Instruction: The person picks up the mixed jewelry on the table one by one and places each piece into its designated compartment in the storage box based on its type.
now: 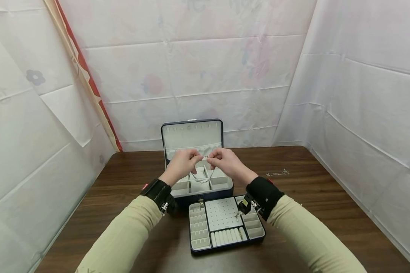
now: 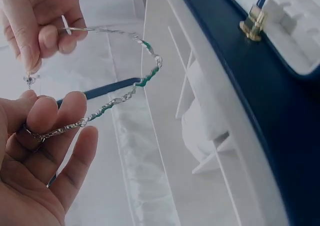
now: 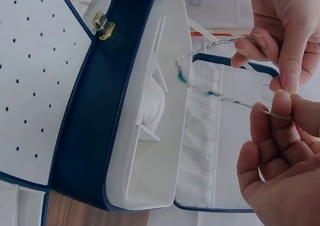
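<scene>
Above the open jewelry box [image 1: 199, 196], both hands hold a silver chain bracelet [image 2: 159, 61] with green sections between them. My left hand [image 1: 182, 163] pinches one end; in the left wrist view its fingers are curled at the chain. The other end is pinched by my right hand [image 1: 226, 162], whose thumb and fingertip meet close to the left fingertips. The bracelet hangs in a loop below the hands. A small silver clasp piece [image 2: 30, 79] shows between the two hands. Part of each chain end is hidden by fingers.
In front of the box lies a jewelry tray [image 1: 218, 212] with a perforated panel, slots and ring rolls; small silver pieces [image 1: 238, 215] sit on it. A silver chain [image 1: 277, 173] lies on the wooden table [image 1: 314, 212] at right. The box lid [image 1: 192, 138] stands upright behind.
</scene>
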A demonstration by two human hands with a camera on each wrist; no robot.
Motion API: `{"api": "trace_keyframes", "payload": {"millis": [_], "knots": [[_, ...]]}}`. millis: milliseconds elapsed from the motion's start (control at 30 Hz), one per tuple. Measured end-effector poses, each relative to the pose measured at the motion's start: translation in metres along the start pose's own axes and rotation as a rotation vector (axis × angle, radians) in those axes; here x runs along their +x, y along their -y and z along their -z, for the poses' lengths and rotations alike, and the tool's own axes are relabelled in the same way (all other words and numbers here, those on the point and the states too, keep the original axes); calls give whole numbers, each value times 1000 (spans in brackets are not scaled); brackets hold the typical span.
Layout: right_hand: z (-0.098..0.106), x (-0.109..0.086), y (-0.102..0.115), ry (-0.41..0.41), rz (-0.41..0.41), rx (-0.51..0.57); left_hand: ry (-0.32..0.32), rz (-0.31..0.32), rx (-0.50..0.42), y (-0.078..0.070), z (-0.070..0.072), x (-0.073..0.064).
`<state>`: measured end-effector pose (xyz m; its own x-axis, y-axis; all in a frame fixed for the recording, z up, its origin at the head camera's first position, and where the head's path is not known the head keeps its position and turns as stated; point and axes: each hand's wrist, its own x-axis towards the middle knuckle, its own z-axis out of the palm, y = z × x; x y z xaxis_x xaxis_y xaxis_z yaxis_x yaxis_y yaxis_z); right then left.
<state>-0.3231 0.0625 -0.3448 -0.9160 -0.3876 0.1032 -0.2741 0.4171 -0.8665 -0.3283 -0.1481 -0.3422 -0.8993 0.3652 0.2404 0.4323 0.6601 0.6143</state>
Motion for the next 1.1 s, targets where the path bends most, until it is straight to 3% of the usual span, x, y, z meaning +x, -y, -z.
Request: {"api": "trace_keyframes", "payload": {"millis": [167,467,733,1100], "knots": [[-1,2,3,-8,-26,24,-31,-8,45,3,8,7],[-3,6,3,-26,-24,44,-103,43,77,12,19,17],[-4,10,8,-5,64,116,-154,85,38,17,26,25],[-9,19,8,11,54,196,-237,100,16,26,31,39]]}}
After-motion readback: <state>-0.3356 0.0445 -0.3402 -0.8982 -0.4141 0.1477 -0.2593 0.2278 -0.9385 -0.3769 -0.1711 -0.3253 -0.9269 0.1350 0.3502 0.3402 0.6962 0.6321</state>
